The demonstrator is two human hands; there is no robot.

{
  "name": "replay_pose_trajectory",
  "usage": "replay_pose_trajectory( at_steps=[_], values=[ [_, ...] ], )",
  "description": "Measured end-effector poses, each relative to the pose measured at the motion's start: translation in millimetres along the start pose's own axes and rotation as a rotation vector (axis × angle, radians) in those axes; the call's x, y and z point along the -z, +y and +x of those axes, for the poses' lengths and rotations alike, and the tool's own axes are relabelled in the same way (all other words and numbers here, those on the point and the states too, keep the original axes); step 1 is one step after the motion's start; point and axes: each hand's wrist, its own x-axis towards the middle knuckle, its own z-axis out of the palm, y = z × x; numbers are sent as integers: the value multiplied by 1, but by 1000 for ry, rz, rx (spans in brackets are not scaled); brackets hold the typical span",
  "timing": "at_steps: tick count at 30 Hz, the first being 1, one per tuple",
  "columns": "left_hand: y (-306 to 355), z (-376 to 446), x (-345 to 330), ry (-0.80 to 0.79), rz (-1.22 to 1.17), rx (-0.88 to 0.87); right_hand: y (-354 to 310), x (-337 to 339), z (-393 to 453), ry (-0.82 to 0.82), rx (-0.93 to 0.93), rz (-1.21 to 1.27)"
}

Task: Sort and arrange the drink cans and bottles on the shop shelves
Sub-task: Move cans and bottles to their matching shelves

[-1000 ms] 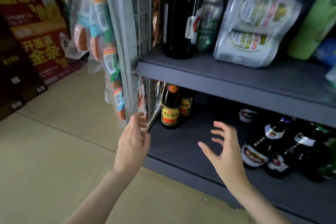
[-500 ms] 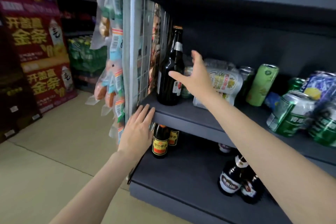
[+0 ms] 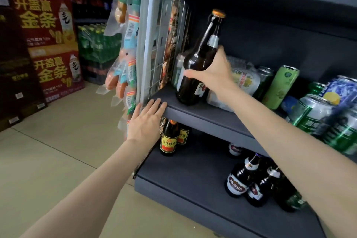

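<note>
Sorting looks barely begun: the right hand (image 3: 216,77) grips one brown bottle (image 3: 195,75), tilted. The left hand (image 3: 146,121) rests flat on the middle shelf (image 3: 202,116); cans (image 3: 313,114) lie jumbled.

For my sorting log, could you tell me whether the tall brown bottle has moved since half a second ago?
Yes. The tall brown bottle, gripped by the right hand, now tilts right, away from the wire side panel.

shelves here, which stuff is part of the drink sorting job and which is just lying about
Job:
brown beer bottle, tilted, gripped by right hand
left hand, flat on middle shelf edge
green cans
shrink-wrapped can pack
beer bottles on lower shelf

Lying about:
hanging sausage packets
red promo boxes
</note>
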Motion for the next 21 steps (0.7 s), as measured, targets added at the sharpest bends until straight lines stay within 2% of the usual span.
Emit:
replay_pose_trajectory(
  at_steps=[5,7,9,11,14,17,21],
  values=[
    [6,-10,-4,-15,-75,2,4,75,-78,-49,82,104],
    [12,-28,-19,56,-191,-1,15,92,-117,-138,103,70],
    [21,-53,-44,77,-282,-50,37,95,-152,-249,48,16],
    [29,-75,-72,-20,-297,-84,71,85,-182,-353,-47,-23],
    [33,-91,-110,-194,-241,-42,128,48,-216,-457,-188,-43],
    [33,-96,-139,-358,-139,-8,178,4,-230,-383,-328,6],
    [29,-91,-170,-626,-20,-53,225,-53,-208,-105,-461,37]
  ],
)
